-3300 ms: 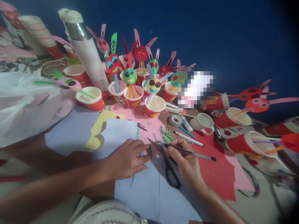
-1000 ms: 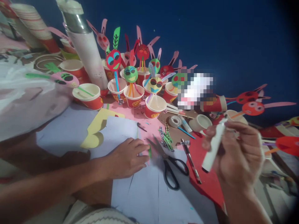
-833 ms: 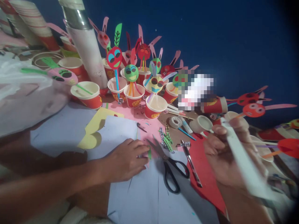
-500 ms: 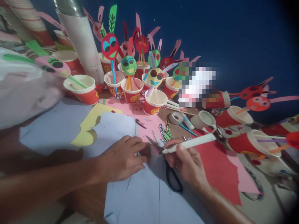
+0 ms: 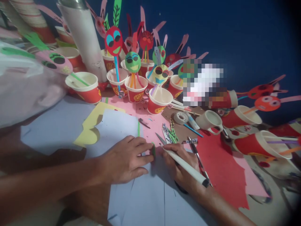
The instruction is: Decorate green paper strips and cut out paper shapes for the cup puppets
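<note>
Dark blue wall (image 5: 237, 31) fills the back; tabletop (image 5: 182, 133) is crowded. Row of red/white cups (image 5: 160, 106) w/ paper-faced figures (image 5: 113, 40) bounds the far side; more cups along R side. Widest flat stretch = white paper (image 5: 141, 201) below the hands, running past the bottom of view. Red paper (image 5: 223, 163) makes a ragged edge on R, pink sheet partly under it. L side bounded by white plastic bag (image 5: 25, 94), yellow scalloped paper (image 5: 88, 135) nearer the middle.

Hidden/cut off: thermos (image 5: 84, 40) top out of view, bag runs off L edge, some R-side cups cut off too. Pixel block (image 5: 202, 83) covers part of the cup row. Scissors (image 5: 160, 139) mostly under R grip, just blade + bit of black handle showing. Far R blurry.

White marker (image 5: 189, 169) is in R grip (image 5: 188, 156): fingers closed on it near the tip, tip aimed up-left, black end sticking out past the wrist. Tip near green scrap (image 5: 153, 149); can't tell if it touches paper. L grip (image 5: 128, 161) palm down, fingers spread, pressing on the paper; fingertips at the scrap, covering part of it. Black pen (image 5: 199, 160) lies just R of R grip, tilted, partly on the red paper.
</note>
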`<state>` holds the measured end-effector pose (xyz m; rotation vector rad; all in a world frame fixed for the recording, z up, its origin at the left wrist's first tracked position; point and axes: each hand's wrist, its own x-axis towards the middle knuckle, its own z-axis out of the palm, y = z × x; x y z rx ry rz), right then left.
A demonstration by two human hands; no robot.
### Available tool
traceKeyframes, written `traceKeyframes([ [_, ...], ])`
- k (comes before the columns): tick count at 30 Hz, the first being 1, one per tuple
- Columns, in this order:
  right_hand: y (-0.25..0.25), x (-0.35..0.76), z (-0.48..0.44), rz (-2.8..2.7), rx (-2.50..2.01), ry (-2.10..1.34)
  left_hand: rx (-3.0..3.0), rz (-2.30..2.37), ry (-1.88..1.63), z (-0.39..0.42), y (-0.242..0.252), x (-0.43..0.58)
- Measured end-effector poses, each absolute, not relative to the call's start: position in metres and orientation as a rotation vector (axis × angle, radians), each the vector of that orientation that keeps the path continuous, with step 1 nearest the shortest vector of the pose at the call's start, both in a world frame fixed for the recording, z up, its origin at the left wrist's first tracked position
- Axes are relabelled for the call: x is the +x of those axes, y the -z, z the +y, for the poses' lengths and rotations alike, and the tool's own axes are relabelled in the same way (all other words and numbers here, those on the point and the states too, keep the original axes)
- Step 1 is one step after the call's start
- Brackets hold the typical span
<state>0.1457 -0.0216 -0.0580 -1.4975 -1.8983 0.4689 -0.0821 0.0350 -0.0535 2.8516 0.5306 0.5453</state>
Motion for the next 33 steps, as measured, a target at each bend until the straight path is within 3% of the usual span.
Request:
traceKeyframes([
  [13,0.033,0.149,-0.017,-1.468,-1.493,-0.935,2.815,0.568,-0.549,0.035,0.059,-0.082],
  [21,0.041,0.141,-0.011,-1.668,-1.647,-0.670,2.787,0.613,-0.477,0.033,0.054,-0.079],
  [33,0.045,0.140,-0.010,-1.629,-1.689,-0.658,2.780,0.631,-0.452,0.030,0.054,-0.079],
])
